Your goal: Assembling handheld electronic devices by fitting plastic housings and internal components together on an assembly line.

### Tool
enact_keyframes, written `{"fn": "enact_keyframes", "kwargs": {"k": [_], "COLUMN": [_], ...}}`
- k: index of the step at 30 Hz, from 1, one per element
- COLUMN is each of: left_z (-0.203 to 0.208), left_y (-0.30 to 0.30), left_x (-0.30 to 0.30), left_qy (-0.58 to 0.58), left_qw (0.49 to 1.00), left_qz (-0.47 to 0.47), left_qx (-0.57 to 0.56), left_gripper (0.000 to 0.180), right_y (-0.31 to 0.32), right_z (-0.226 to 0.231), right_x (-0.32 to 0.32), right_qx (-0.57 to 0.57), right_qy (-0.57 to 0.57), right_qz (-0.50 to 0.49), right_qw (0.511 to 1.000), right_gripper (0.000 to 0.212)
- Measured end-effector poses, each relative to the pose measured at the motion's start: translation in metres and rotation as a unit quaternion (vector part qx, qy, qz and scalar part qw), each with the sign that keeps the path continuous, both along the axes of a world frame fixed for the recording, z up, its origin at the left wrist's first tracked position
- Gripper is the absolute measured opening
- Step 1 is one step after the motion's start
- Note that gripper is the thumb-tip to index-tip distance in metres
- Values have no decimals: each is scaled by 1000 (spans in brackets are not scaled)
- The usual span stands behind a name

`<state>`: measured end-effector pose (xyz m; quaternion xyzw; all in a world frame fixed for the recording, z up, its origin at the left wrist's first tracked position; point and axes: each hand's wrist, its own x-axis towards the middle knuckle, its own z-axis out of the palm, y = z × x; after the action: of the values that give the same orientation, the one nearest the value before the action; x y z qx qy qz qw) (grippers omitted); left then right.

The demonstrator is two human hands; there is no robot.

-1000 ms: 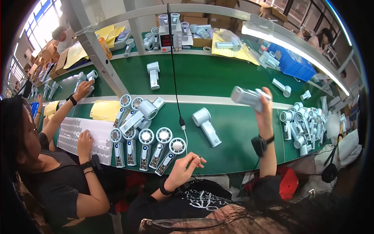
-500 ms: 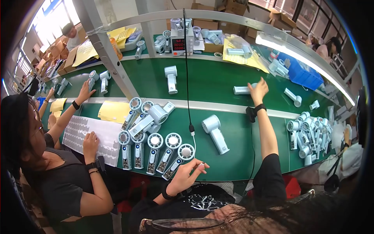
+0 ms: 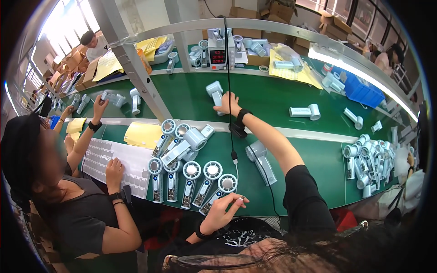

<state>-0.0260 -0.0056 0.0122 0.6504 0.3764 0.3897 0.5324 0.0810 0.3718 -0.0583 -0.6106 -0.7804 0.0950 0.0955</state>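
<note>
Two hands are working: my right hand (image 3: pixel 226 103) is reaching far across the green table (image 3: pixel 273 98), fingers grasping a pale blue handheld fan (image 3: pixel 215 92) lying there. My left hand (image 3: pixel 224 210) is hovering released beside the nearest fan (image 3: pixel 220 189) of the row.

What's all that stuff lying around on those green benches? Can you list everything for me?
Handheld fans: many, pale blue-white, rows and a heap at front left.
Fan: one, on the far belt.
Fan: one, lying by the cable.
Fan pile: many, at right.
Cable: one, black, hanging.
Tray: one, white, front left.
Yellow sheets: several.
Blue bin: one, far right.
Co-worker's hand: on the tray.
Left hand: at the nearest fan.
Right hand: on the far fan.
</note>
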Motion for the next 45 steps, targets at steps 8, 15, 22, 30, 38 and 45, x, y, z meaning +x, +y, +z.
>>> {"fn": "enact_keyframes", "kwargs": {"k": [8, 15, 22, 30, 38, 45], "left_z": [-2, 0, -3, -9, -12, -13], "left_y": [0, -1, 5, 4, -7, -3], "left_x": [4, 28, 77, 124, 117, 102], "left_qy": [-19, -30, -17, 12, 65, 62], "left_qw": [1000, 999, 997, 962, 958, 979], "left_qz": [-9, -39, -37, 87, 117, 80], "left_qx": [3, 2, 65, 259, 252, 174], "left_gripper": [18, 16, 10, 4, 5, 2], "right_y": [-69, -196, -316, -363, -376, -376], "right_z": [70, 105, 86, 73, 65, 49], "right_x": [83, 166, 169, 140, 119, 103], "right_qx": [58, -77, -166, -121, -29, 29], "right_qy": [91, 454, 782, 906, 858, 815], "right_qz": [56, 36, -31, 0, -73, -83], "right_qw": [993, 887, 600, 407, 507, 572], "right_gripper": [57, 40, 45, 44, 30, 34]}}
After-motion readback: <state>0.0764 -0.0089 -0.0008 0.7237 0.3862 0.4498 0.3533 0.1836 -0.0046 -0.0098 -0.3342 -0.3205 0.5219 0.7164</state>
